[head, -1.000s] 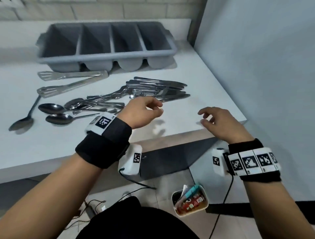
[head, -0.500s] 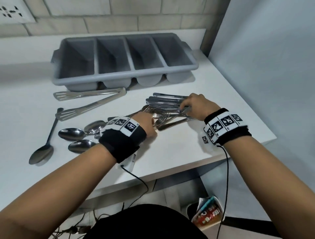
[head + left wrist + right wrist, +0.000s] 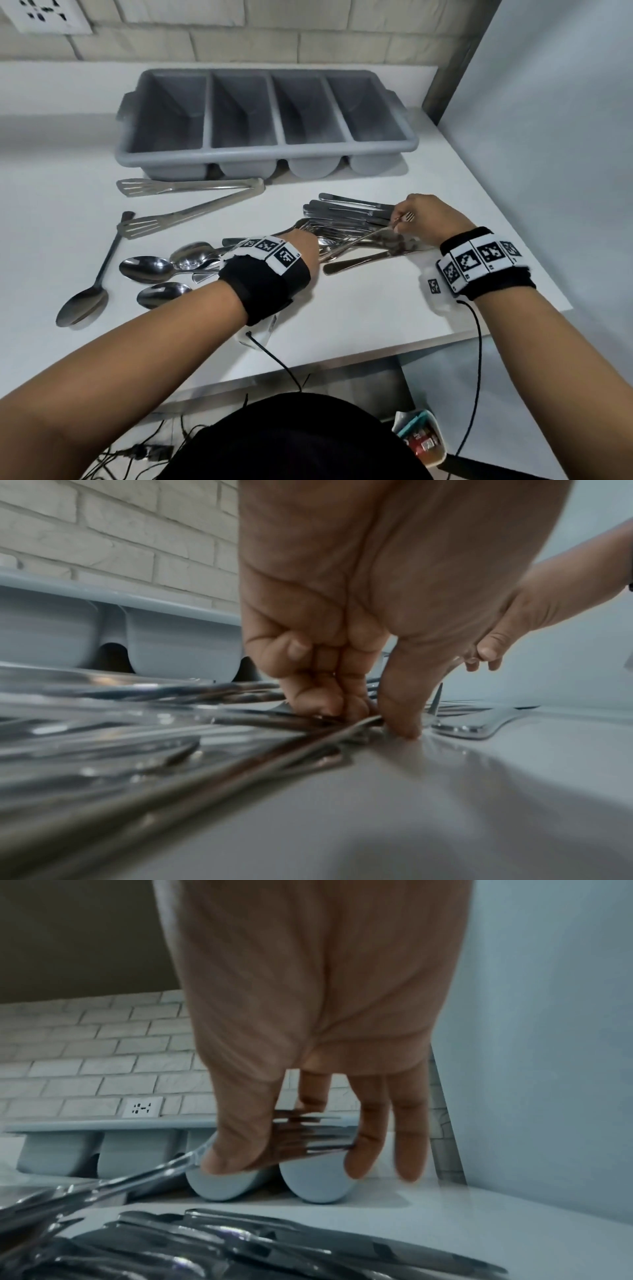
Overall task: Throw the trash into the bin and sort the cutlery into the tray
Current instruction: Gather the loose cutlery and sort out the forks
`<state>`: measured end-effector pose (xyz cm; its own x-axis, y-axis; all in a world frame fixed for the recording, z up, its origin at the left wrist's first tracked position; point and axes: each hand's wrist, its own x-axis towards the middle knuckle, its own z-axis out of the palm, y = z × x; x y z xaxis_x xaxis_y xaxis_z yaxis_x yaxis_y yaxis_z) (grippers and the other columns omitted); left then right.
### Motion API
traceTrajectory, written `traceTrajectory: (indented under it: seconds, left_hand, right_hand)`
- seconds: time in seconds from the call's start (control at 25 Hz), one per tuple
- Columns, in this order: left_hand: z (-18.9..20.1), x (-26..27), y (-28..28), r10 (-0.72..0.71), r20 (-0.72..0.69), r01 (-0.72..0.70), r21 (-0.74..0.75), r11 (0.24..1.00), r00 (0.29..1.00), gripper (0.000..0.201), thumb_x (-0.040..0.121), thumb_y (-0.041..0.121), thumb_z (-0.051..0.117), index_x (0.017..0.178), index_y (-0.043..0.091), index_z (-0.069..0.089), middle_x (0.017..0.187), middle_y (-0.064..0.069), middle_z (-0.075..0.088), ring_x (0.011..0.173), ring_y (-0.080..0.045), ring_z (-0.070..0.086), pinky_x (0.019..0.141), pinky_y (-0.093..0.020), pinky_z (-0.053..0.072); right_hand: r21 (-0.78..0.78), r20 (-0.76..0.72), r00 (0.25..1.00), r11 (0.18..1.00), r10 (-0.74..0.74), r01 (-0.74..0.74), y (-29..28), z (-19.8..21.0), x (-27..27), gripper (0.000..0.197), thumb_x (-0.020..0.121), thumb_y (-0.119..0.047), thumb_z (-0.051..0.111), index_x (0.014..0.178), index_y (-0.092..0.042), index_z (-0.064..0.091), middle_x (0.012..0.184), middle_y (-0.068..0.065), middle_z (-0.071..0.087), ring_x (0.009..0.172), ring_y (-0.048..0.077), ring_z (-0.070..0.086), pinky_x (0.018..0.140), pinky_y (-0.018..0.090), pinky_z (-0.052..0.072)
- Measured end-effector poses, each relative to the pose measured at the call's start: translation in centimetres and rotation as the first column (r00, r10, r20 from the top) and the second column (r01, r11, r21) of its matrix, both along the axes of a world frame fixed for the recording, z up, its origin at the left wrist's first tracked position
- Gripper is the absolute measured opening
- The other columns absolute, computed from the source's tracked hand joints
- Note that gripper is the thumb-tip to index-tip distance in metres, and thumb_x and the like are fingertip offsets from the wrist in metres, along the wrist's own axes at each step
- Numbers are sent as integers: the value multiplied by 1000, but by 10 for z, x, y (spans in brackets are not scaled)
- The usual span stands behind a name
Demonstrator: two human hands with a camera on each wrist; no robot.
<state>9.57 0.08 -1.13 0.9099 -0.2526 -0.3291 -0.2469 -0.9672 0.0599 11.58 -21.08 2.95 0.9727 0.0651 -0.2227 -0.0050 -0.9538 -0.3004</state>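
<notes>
A grey four-compartment cutlery tray (image 3: pixel 267 150) is set at the back of the white counter (image 3: pixel 359 318), against the brick wall; nothing is seen in its compartments. Loose cutlery is spread on the counter in front of it.

The fork (image 3: pixel 363 238) is pinched at its tines by the right hand (image 3: pixel 428 219), thumb on one side and fingers (image 3: pixel 368 1139) on the other. Its tine end is raised off the counter; its handle slopes down and left toward the left hand (image 3: pixel 305 245).

The left hand is lowered onto the middle of the pile, between the spoons (image 3: pixel 161 270) at its left and the knives (image 3: pixel 346 212) beyond it. In the left wrist view its fingers are curled onto handles in the pile and its thumb tip (image 3: pixel 405 723) is pressed to the counter; the fork handle ends at the fingertips. Whether it is actually gripped cannot be told.

Tongs (image 3: pixel 191 205) are laid open just in front of the tray. One long dark-handled spoon (image 3: pixel 92 284) is set apart at far left.

A small bin (image 3: pixel 424 442), holding wrappers, is seen on the floor below the counter's front edge, beneath the right forearm.
</notes>
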Motion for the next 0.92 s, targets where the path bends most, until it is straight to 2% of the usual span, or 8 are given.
traceTrajectory:
  seconds: [0.2, 0.32, 0.48, 0.56, 0.64, 0.72, 0.8, 0.92]
  left_hand:
    - [8, 3, 0, 55, -48, -56, -27, 998, 997, 24, 90, 10, 47, 107, 3, 63, 99, -10, 66, 91, -28, 64, 60, -26, 42]
    - [23, 5, 4, 190, 36, -179, -207, 962, 981, 22, 91, 13, 49, 111, 6, 57, 102, -12, 64, 95, -28, 62, 71, -34, 45]
    - [41, 28, 7, 252, 71, -149, -644, 750, 965, 23, 95, 20, 47, 102, 7, 65, 87, -12, 67, 76, -16, 64, 72, -27, 47]
    - [43, 31, -1, 212, -72, -185, -789, 586, 975, 20, 96, 11, 44, 86, 10, 62, 75, -4, 61, 49, 7, 56, 57, -12, 46]
    - [45, 31, -5, 142, -223, -264, -828, 495, 964, 29, 99, 10, 36, 76, 16, 53, 70, -3, 54, 42, 6, 54, 48, -7, 45]
    - [48, 33, 1, 126, -260, -286, -790, 542, 957, 27, 100, 20, 36, 86, 15, 58, 76, -3, 54, 59, -6, 56, 60, -17, 46]
    - [53, 34, 15, 159, -177, -238, -684, 690, 971, 27, 97, 26, 43, 108, 9, 61, 90, -4, 54, 83, -16, 49, 76, -24, 37]
    - [55, 35, 42, 309, -128, -320, -608, 726, 943, 30, 96, 19, 44, 115, 3, 60, 97, -19, 57, 86, -31, 53, 68, -28, 38]
  right_hand:
    - [136, 93, 996, 991, -13, 0, -15, 8, 3, 8, 76, 0, 67, 81, -4, 72, 84, 3, 51, 86, 21, 51, 78, 25, 35]
    - [227, 171, 984, 974, -57, 17, -21, 18, 1, 11, 75, 0, 70, 84, -1, 74, 88, 7, 52, 77, 21, 49, 76, 27, 36]
    - [302, 232, 973, 950, 14, -86, 3, 21, 0, 11, 75, -9, 72, 86, -8, 75, 74, -8, 48, 82, 16, 48, 79, 26, 36]
    - [353, 262, 964, 925, 44, -139, 20, 23, 6, 12, 76, -10, 72, 88, -9, 74, 74, -12, 48, 88, 14, 47, 84, 27, 36]
    - [405, 265, 963, 901, 47, -155, 34, 24, 13, 14, 77, -7, 69, 90, -6, 72, 72, -15, 47, 86, 10, 46, 88, 27, 35]
    - [467, 278, 960, 871, 21, -154, 46, 24, 19, 23, 75, -7, 71, 97, -9, 68, 78, -8, 53, 82, 10, 50, 89, 30, 42]
    - [531, 293, 951, 844, -97, -77, 55, 20, 24, 58, 70, -12, 77, 124, -14, 53, 109, 4, 55, 96, 15, 53, 98, 33, 45]
    - [492, 168, 972, 868, -166, 63, 68, 5, 24, 75, 72, -16, 78, 136, -9, 39, 128, 7, 47, 112, 20, 49, 100, 25, 40]
